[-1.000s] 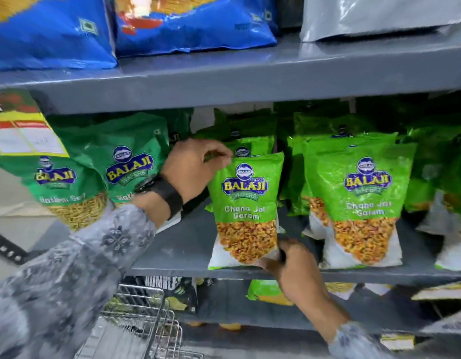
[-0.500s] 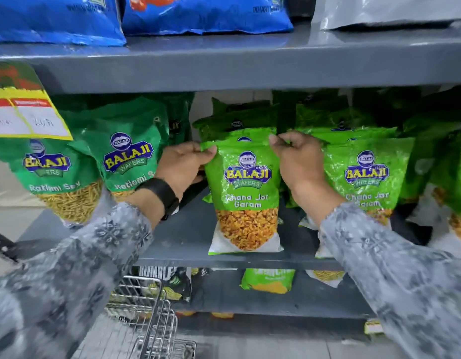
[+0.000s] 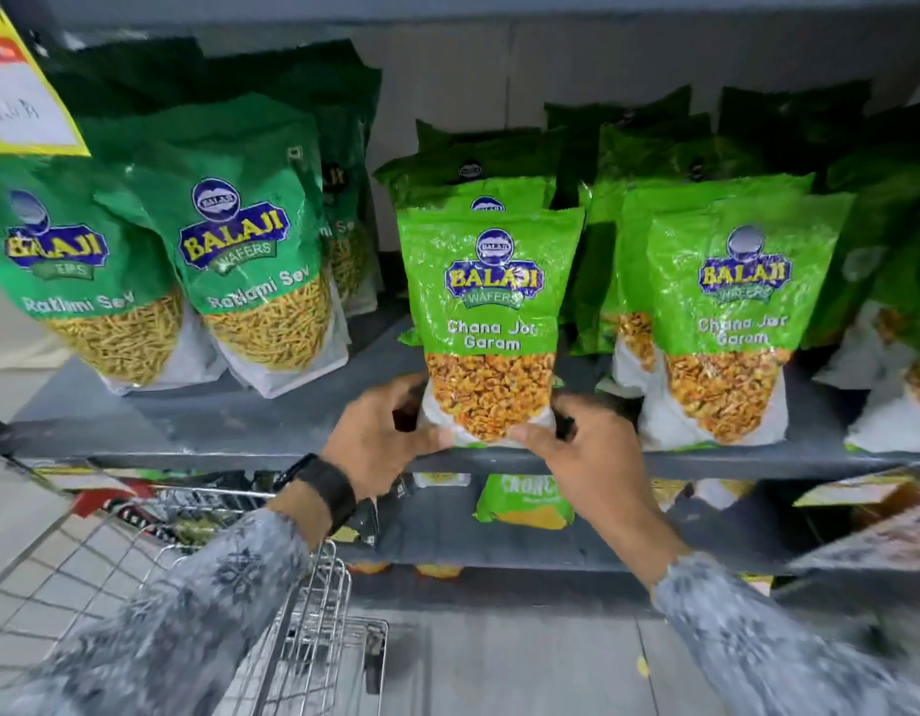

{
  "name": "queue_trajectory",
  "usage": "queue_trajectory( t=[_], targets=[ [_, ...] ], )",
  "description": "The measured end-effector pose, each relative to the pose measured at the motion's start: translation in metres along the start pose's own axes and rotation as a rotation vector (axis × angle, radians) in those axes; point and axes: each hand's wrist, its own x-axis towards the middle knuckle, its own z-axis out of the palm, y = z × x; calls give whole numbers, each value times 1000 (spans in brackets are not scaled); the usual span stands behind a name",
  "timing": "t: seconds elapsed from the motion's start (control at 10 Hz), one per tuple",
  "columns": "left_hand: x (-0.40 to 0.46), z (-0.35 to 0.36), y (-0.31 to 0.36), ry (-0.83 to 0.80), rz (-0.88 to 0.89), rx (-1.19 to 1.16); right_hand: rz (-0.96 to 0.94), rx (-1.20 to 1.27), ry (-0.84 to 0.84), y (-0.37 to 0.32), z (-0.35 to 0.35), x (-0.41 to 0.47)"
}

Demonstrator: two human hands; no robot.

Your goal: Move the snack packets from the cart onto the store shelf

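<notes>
My left hand [image 3: 383, 439] and right hand [image 3: 584, 447] both grip the bottom of one Chana Jor Garam packet [image 3: 491, 323], fingers [image 3: 533, 434] clamped on its two lower corners. The packet stands upright at the front edge of the grey shelf [image 3: 215, 431], and I place everything else from it.

Directly behind the packet I count at least two more of the same light green kind; only their tops show. Just to its right stands another Chana Jor Garam packet [image 3: 726, 323] at the shelf front, with at least one more tucked behind that; how many dark ones sit further back I cannot tell. Left of my packet, across a bare gap, I count two Ratlami Sev packets [image 3: 251, 261] at the front, leaning, and one more behind them.

Below and left of the packet is the wire cart [image 3: 303, 612], under my left sleeve [image 3: 199, 627]. A black band [image 3: 326, 488] wraps my left wrist. On the lower shelf [image 3: 499, 547], right below the packet, lies one green bag [image 3: 525, 501].
</notes>
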Motion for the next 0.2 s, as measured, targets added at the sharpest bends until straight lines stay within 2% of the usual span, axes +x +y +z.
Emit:
queue_trajectory(
  t=[0.2],
  targets=[
    [-19, 12, 12, 175, 35, 94, 3, 0, -16, -4, -1, -3]
  ],
)
